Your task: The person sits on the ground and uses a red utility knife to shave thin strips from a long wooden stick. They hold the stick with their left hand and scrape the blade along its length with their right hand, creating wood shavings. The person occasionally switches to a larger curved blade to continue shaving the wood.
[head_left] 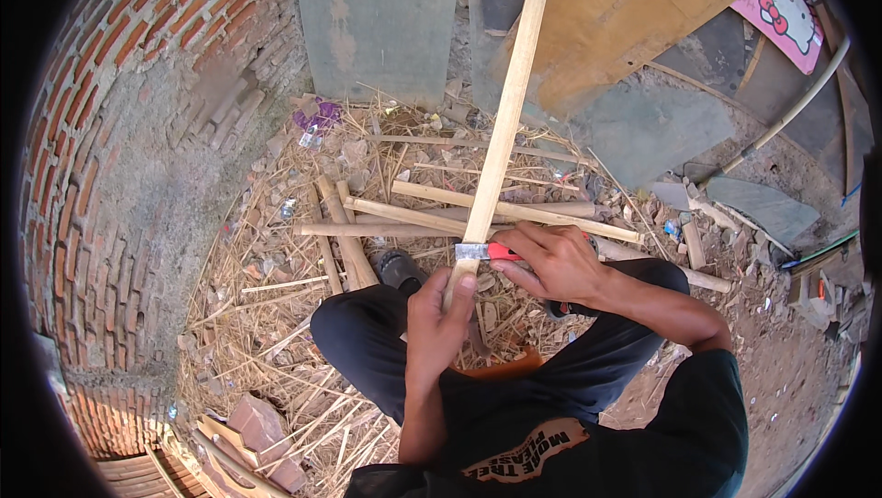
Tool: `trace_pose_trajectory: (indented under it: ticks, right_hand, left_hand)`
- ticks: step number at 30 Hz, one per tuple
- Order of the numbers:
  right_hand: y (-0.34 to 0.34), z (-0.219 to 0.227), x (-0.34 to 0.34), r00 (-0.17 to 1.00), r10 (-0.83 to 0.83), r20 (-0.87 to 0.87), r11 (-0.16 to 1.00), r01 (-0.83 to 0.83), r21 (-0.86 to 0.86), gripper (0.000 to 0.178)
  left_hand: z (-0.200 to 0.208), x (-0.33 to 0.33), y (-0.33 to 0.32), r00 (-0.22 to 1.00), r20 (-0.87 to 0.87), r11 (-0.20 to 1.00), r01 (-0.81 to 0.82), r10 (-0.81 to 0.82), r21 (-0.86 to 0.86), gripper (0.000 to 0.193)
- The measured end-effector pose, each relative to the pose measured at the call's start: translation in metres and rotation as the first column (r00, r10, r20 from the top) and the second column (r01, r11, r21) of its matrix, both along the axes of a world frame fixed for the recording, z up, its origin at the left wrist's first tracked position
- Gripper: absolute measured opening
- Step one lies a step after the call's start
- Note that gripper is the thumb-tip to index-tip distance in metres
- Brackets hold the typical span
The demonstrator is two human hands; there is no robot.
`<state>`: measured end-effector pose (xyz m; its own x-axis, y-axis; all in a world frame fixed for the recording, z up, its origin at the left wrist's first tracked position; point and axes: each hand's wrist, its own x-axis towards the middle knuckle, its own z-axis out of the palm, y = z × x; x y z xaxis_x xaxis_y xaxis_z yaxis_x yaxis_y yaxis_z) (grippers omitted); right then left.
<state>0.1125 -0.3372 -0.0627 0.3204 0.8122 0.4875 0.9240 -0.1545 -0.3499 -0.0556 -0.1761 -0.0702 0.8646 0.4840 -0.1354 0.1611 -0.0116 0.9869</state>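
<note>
A long pale strip of wood or bamboo (pixel 507 121) slopes up and away from my lap toward the top edge. My left hand (pixel 439 314) is closed around its near end, with the thumb lying along the upper face. Just beyond that thumb, a red-handled knife (pixel 501 251) crosses the strip, its short, broad grey blade lying against the wood. My right hand (pixel 551 264) grips the red handle from the right, hiding most of it. Both hands are over the gap between my bent knees.
Bamboo poles and split strips (pixel 413 213) lie crossed on straw-littered ground ahead of my feet. A brick wall (pixel 101 213) curves along the left. Grey sheets (pixel 377 29) and a brown board (pixel 634 11) lean at the back. A broken brick block (pixel 265 434) lies lower left.
</note>
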Motion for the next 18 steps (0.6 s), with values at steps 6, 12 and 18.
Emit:
trace_pose_trajectory:
  ticks: [6, 12, 18]
  right_hand:
    - [0.001, 0.007, 0.013, 0.998, -0.065, 0.017, 0.996, 0.064, 0.064, 0.029]
    - [-0.004, 0.01, 0.017, 0.996, -0.08, -0.036, 0.997, 0.079, -0.016, 0.028]
    - [-0.003, 0.012, 0.022, 0.996, -0.083, 0.011, 0.996, 0.083, 0.007, 0.027]
  left_hand:
    - [-0.007, 0.002, 0.001, 1.0, -0.012, 0.999, -0.025, 0.026, 0.038, 0.034]
    - [-0.008, -0.002, 0.0, 0.999, -0.039, 0.995, -0.029, 0.033, 0.095, 0.034]
    - [0.0, -0.005, -0.004, 0.999, -0.021, 0.998, -0.037, 0.038, 0.059, 0.035]
